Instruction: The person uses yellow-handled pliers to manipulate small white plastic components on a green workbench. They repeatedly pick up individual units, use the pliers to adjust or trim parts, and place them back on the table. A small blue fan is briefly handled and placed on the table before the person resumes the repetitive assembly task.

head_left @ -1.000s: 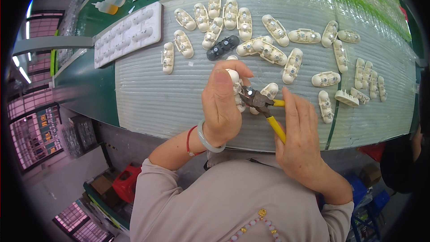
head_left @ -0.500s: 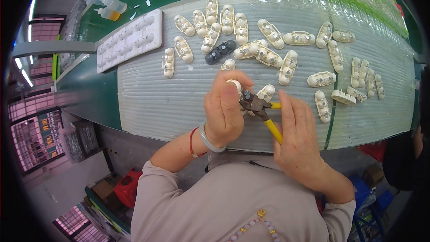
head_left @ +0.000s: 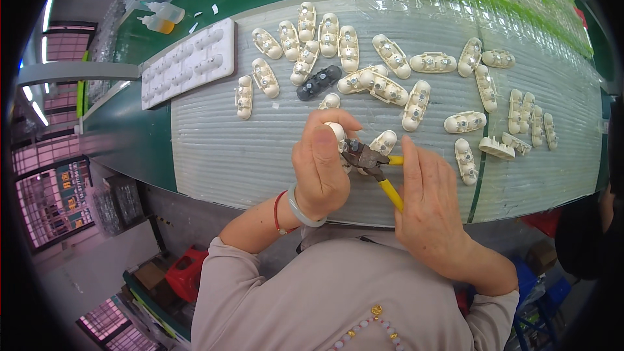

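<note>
My left hand (head_left: 323,166) is closed round a cream plastic part (head_left: 334,131), its thumb on top and most of the part hidden by the fingers. In my right hand (head_left: 426,198) is a pair of pliers (head_left: 370,158) with yellow handles and dark metal jaws. The jaws point left and meet the held part at a small metal piece. Just beyond the jaws lies another cream part (head_left: 383,142), partly covered by the tool. A further cream part (head_left: 330,101) rests past my left fingertips.
Several cream parts (head_left: 416,105) and one dark grey part (head_left: 319,82) are spread over the ribbed mat (head_left: 214,156). At left stands a white moulded tray (head_left: 188,65), with small bottles (head_left: 162,18) behind it. Clear plastic trays with green edging (head_left: 500,0) fill the far right.
My hands, the held part and the pliers have shifted slightly left in the picture. The things on the table appear a little lower. Both grips are kept.
</note>
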